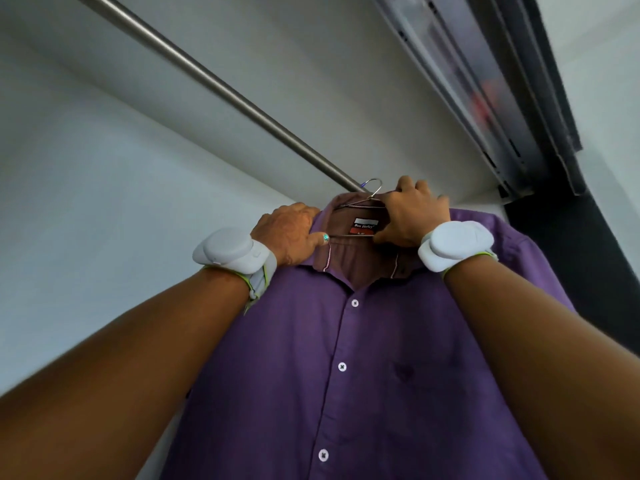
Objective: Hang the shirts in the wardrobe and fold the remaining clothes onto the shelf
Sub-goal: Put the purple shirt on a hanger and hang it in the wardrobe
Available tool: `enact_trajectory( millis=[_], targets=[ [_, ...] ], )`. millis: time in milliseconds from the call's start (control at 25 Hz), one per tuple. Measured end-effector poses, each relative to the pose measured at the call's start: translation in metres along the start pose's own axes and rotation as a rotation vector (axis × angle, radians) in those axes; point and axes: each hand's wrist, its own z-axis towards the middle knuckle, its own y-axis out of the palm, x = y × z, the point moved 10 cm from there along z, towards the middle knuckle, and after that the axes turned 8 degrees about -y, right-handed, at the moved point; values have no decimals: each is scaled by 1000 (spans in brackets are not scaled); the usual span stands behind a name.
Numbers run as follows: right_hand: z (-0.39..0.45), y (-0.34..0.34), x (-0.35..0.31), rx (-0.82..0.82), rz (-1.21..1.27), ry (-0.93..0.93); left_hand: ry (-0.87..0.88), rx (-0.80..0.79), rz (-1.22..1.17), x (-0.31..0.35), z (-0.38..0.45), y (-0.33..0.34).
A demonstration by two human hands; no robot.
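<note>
White wardrobe walls (104,168) fill the view, seen from below, with a dark sliding-door track (491,98) running down the upper right. A steel rail (214,81) cuts diagonally from the top left down toward the middle.

Front and centre hangs the purple shirt (363,375), buttoned up with white buttons, collar open at the top and a label showing inside the neck. It sits on a thin wire hanger (360,201), whose hook rises right at the lower end of the rail; whether the hook is actually over the rail or just beside it is hard to say from this angle.

Both arms reach up, each wrist wearing a white band. The left hand (292,233) grips the shirt's left collar and shoulder, fingers curled over the far side of the cloth and the thumb, with a turquoise nail, pressed on the collar edge. The right hand (412,216) is curled round the collar and the hanger wire at the neck, just beside the hook.
</note>
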Motion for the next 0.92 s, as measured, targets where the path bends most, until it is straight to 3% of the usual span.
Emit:
enact_trajectory(
  millis=[400,560,920],
  targets=[
    [55,38,3,-50,-47,-56,36,14,-79,-17,45,45],
    [50,47,1,-76,-5,-96,35,3,-82,-18,38,64],
    [-7,39,4,47,28,-153,59,-23,-185,11,11,76]
  ],
)
